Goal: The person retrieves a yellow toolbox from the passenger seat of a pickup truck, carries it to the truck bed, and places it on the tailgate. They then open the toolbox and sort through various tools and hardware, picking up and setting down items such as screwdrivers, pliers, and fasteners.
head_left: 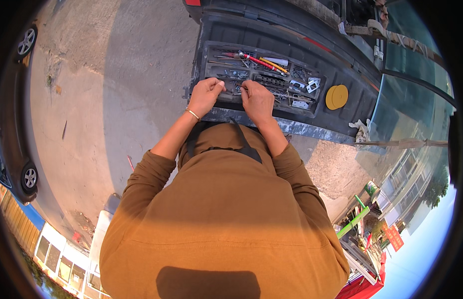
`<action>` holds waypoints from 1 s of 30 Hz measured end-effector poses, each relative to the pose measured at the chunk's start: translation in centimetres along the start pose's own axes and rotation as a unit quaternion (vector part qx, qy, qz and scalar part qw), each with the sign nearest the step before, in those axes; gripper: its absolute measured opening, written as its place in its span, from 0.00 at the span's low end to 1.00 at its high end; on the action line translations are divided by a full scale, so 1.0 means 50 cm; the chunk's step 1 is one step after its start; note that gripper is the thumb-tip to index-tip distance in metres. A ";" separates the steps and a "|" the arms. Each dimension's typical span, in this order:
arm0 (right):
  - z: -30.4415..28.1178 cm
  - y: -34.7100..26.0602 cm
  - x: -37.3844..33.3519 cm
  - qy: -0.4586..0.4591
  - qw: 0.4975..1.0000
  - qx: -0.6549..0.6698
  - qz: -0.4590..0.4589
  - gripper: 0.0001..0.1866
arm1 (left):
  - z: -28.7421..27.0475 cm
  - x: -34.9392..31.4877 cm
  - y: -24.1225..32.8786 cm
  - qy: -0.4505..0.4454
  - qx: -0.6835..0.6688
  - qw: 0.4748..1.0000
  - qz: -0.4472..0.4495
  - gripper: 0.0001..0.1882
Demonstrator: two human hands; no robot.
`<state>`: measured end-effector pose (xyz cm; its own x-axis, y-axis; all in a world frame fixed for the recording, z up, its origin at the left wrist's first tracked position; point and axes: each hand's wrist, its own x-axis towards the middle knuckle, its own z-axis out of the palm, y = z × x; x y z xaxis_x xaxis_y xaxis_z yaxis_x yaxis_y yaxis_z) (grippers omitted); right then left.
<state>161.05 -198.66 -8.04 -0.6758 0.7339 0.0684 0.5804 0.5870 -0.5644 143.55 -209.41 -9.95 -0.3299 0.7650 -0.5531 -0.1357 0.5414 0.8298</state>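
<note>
A dark compartment tray (314, 110) lies on the black ribbed bed of a vehicle in front of me, full of small hardware. My left hand (206, 94) is over its near left corner, thumb and fingers pinched together. Just right of it, my right hand (258, 99) is above the near edge, fingers curled in a pinch. Whatever either hand holds is too small or hidden to name. Screws and small metal pieces (234, 74) lie in the compartments beyond my fingers. A red pen-like tool (259, 62) and an orange-yellow one (272, 65) rest across the tray's far part.
Two round yellow discs (337, 97) sit right of the tray. Silvery bracket plates (312, 85) lie in its right end. A worn metal edge (311, 129) runs along my side, with a crumpled rag (361, 130) at its right. Glass (411, 102) rises at the right; a dark car (12, 114) stands left.
</note>
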 end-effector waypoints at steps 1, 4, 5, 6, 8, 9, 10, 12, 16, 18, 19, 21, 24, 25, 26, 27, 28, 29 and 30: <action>0.008 0.001 0.005 -0.006 1.000 -0.010 -0.015 0.05 | 0.001 0.003 -0.005 -0.001 -0.011 1.000 0.001 0.14; 0.023 0.008 0.010 -0.039 0.997 -0.067 -0.031 0.05 | 0.003 0.011 -0.011 -0.009 -0.041 0.999 -0.011 0.15; 0.025 0.011 0.012 -0.047 0.996 -0.074 -0.035 0.05 | 0.002 0.011 -0.011 -0.015 -0.054 0.998 -0.003 0.14; 0.025 0.015 0.013 -0.053 0.995 -0.078 -0.041 0.05 | 0.002 0.010 -0.010 -0.018 -0.060 0.998 0.000 0.14; 0.023 0.024 0.015 -0.058 0.993 -0.079 -0.059 0.06 | 0.012 0.006 -0.007 0.005 -0.038 0.999 0.035 0.15; 0.020 0.028 0.014 -0.058 0.993 -0.076 -0.072 0.06 | 0.020 0.002 -0.006 0.019 -0.020 0.998 0.051 0.15; 0.016 0.031 0.013 -0.059 0.992 -0.072 -0.085 0.06 | 0.028 -0.003 -0.004 0.030 -0.024 0.998 0.047 0.15; -0.003 0.041 0.008 -0.027 0.992 -0.015 -0.124 0.06 | 0.041 -0.010 0.004 0.055 -0.025 0.997 0.049 0.16; -0.050 0.063 -0.017 0.006 0.991 0.081 -0.102 0.06 | 0.071 -0.020 0.022 0.105 0.083 0.989 0.064 0.11; -0.067 0.076 -0.028 0.026 0.992 0.113 -0.047 0.07 | 0.083 -0.024 0.027 0.134 0.211 0.964 0.096 0.09; -0.073 0.082 -0.033 0.029 0.991 0.129 -0.015 0.07 | 0.093 -0.025 0.028 0.146 0.227 0.958 0.098 0.09; -0.082 0.095 -0.036 0.050 0.984 0.168 0.021 0.06 | 0.114 -0.021 0.029 0.176 0.265 0.940 0.123 0.09; -0.093 0.109 -0.040 0.042 0.932 0.332 0.140 0.05 | 0.142 -0.015 0.030 0.200 0.344 0.912 0.104 0.09; -0.094 0.111 -0.039 0.064 0.898 0.403 0.167 0.05 | 0.148 -0.014 0.030 0.201 0.352 0.909 0.095 0.10; -0.100 0.118 -0.038 0.070 0.885 0.422 0.182 0.05 | 0.153 -0.012 0.031 0.200 0.361 0.907 0.083 0.11; -0.109 0.128 -0.038 0.077 0.873 0.441 0.196 0.05 | 0.158 -0.011 0.032 0.200 0.370 0.904 0.072 0.11; -0.117 0.139 -0.039 0.084 0.859 0.459 0.211 0.05 | 0.164 -0.010 0.033 0.203 0.383 0.899 0.063 0.12; -0.126 0.151 -0.044 0.095 0.854 0.462 0.220 0.06 | 0.168 -0.008 0.034 0.206 0.395 0.894 0.053 0.12; -0.135 0.166 -0.047 0.105 0.848 0.465 0.232 0.06 | 0.173 -0.006 0.034 0.212 0.407 0.887 0.048 0.12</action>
<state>170.52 -193.23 -7.35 -0.3192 0.9145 -0.2487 0.0864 -0.2332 -0.9686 151.50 -205.69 -9.02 -0.6485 0.7148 -0.2619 0.5743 0.6852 0.4479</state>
